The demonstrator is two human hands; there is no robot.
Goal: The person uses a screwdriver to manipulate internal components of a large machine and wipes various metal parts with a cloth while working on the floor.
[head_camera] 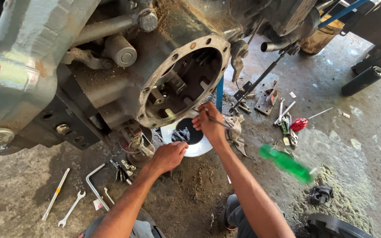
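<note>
Thin rod (212,118), pinched in my right hand (208,125) at the lower rim of the open gearbox housing (184,79), could slip and gouge the flange while my left hand (168,156), fingers curled shut, rests by the white dish (199,147).

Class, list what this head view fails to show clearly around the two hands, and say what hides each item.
- Thin tool in the right hand: its grip end is hidden inside the fist.
- Left hand: fingertips curl under, so anything held is hidden.
- Green object: motion blur, kind unclear.
- Housing opening: deep shadow hides the inner parts.
- Black piece in the white pan: too small to identify.
</note>
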